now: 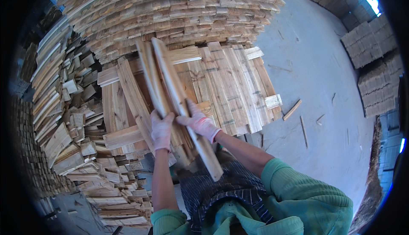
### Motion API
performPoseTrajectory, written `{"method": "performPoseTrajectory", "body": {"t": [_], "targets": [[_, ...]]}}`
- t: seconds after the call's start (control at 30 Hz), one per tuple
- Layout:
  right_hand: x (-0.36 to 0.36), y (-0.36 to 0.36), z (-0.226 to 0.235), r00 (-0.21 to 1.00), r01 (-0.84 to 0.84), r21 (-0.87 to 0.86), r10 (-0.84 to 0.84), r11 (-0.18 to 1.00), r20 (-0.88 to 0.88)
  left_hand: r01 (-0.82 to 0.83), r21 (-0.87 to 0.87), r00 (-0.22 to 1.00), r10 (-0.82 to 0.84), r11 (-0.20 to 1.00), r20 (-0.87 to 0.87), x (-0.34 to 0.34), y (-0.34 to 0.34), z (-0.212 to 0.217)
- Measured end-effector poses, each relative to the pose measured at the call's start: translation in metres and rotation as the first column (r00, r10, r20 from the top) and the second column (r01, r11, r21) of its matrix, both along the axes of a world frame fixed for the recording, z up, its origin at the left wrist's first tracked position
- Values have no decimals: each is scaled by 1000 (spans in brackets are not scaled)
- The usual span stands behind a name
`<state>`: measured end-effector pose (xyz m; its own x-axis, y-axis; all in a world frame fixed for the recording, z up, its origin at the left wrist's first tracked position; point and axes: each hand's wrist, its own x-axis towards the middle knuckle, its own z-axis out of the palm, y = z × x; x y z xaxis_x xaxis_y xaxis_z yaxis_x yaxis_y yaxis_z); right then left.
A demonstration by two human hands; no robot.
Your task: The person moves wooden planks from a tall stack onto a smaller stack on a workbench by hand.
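My left hand (161, 132), in a pale work glove, is closed on the edge of narrow wooden boards (153, 79) slanting in front of me. Another long wooden board (171, 79), tilted on its edge, is gripped by my right hand (198, 123), gloved the same way with reddish marks. The held boards are slightly blurred, and I cannot tell exactly how many each hand has. Below them lies a layer of planks (221, 88) set side by side, with short crosspieces (123, 137) at the edges. One loose plank (133, 96) leans diagonally left of my hands.
A tall stack of boards (179, 11) rises directly behind the plank layer. Heaped offcuts (70, 143) fill the left side. On the grey floor (315, 73) to the right lie wood scraps (292, 109), with more stacked bundles (377, 88) at the far right.
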<state>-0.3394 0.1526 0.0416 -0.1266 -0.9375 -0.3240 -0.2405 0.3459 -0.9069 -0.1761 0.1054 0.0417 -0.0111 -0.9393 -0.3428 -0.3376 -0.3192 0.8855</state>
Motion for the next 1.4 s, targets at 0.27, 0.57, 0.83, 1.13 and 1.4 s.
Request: {"method": "performPoseTrajectory", "body": {"t": [0.27,0.57,0.83,1.13,1.4], "targets": [[-144,43,-35,766,257,211,-66,943,-639,-45,112,993,32,993,113,23,-19,-61],[-76,-78,-34,689,5,165,116,986,-715,-147,-115,989,150,982,17,25,4,-17],[-37,-100,-39,897,15,195,73,981,-436,83,-1,760,-63,997,647,18,-12,-35],[42,-109,-42,766,3,219,139,976,-627,-74,37,991,77,997,-113,65,-16,-30],[-96,-5,-5,971,124,46,-111,991,-210,280,-250,732,-37,927,681,-32,15,-68]]}}
